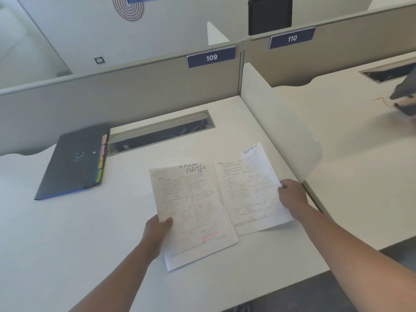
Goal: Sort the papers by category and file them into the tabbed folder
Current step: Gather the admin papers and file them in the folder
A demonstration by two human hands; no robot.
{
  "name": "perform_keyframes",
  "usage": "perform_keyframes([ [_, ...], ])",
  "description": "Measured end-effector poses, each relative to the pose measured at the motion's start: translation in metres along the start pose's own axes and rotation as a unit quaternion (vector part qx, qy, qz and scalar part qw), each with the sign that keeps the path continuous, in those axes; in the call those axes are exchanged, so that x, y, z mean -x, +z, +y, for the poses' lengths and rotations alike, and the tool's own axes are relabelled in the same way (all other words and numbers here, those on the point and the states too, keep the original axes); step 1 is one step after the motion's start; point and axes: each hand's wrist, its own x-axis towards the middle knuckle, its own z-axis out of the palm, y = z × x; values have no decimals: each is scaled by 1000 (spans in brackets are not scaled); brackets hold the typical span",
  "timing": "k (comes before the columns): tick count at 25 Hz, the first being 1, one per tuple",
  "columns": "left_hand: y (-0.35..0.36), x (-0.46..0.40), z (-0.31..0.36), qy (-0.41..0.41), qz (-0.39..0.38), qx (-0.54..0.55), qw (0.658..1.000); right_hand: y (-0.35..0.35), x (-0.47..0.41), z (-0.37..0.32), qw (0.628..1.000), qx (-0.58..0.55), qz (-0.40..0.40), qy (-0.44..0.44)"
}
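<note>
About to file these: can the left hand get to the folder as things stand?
Probably yes. The folder lies closed up-left of the left hand with bare desk between, but that hand grips papers and must release them first.

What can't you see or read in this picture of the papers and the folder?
Head view only:
- Small print on the left papers and the right paper: too small; only the handwritten "ADMIN" reads.
- Lower sheets in the left hand: covered by the top sheet.
- Words on the folder tabs: too small, blurred.
- Inside the closed dark folder: hidden by its cover.
- Right hand fingers: under the paper.
- Dark object far right: cut off, blurred.
</note>
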Motion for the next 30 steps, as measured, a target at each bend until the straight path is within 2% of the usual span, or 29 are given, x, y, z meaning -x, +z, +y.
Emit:
perform_keyframes([
  [7, -38, 3, 30, 32, 55, 29, 998, 1, 6, -43, 988, -132, -57, -56],
  [14, -28, 41, 48, 42, -10, 98, 994, 54, 58, -79, 965, -185, -178, -46],
  [18, -29, 72, 63, 59, -55, 116, 990, 87, 85, -93, 931, -262, -254, -29],
  [21, -43, 85, 64, 71, -67, 129, 987, 106, 100, -99, 905, -292, -308, -34],
  [26, -72, 95, 67, 96, -47, 141, 984, 122, 127, -116, 878, -328, -342, -59],
  [30, -98, 93, 75, 196, -48, 124, 972, 127, 141, -139, 872, -316, -357, -108],
])
